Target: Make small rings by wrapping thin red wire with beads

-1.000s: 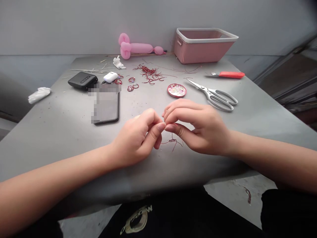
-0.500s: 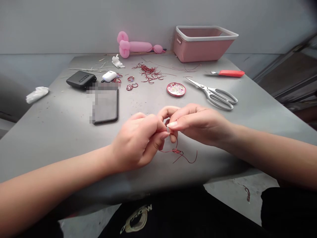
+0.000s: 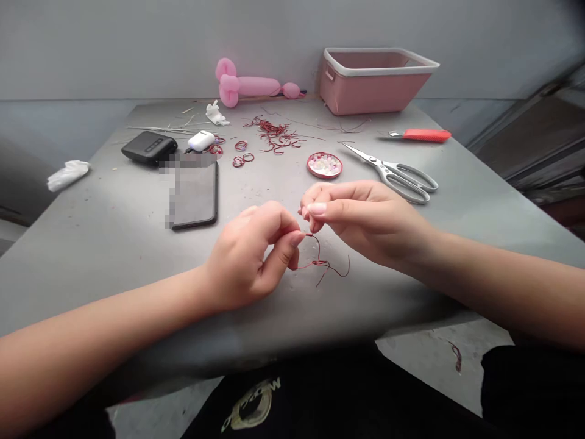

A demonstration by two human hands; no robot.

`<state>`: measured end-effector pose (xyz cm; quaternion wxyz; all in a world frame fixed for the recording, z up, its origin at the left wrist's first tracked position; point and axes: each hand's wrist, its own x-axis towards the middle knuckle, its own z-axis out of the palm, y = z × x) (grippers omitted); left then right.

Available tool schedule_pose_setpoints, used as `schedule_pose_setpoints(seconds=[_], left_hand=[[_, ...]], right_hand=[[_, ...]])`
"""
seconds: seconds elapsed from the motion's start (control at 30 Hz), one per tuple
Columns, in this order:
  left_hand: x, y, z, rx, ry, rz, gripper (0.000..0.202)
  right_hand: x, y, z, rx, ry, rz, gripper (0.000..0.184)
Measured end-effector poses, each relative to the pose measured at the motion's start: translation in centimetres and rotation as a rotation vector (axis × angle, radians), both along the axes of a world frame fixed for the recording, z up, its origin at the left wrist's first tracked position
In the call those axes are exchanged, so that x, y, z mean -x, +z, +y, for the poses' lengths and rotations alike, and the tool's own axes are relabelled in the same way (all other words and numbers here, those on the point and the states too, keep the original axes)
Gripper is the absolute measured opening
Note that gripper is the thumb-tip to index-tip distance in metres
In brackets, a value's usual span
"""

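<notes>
Here the left hand (image 3: 249, 256) and right hand (image 3: 365, 219) meet over the near part of the grey table (image 3: 114, 244). Each is closed in a thumb-and-forefinger pinch on one thin red wire (image 3: 321, 263), whose tangled loose ends trail beneath, seemingly touching the tabletop. Beyond lie scissors (image 3: 397, 177) and a bead dish (image 3: 324, 165).

Craft workbench, grey table (image 3: 114, 244), scissors (image 3: 397, 174), wire scraps (image 3: 274, 134), bead dish (image 3: 324, 165)
</notes>
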<state>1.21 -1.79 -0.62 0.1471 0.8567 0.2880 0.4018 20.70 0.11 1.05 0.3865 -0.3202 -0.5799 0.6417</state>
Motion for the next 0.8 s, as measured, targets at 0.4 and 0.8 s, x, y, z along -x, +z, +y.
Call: schedule_pose_setpoints(seconds=[0.4,0.8], left_hand=[[-0.2,-0.3,-0.1,0.052,0.136,0.0,0.013],[-0.1,-0.4,0.0,-0.014,0.158,0.04,0.013]], right_hand=[[-0.2,0.8,-0.2,-0.097,-0.065,-0.314,0.031],[0.0,-0.3,-0.2,-0.223,-0.104,-0.385,0.031]])
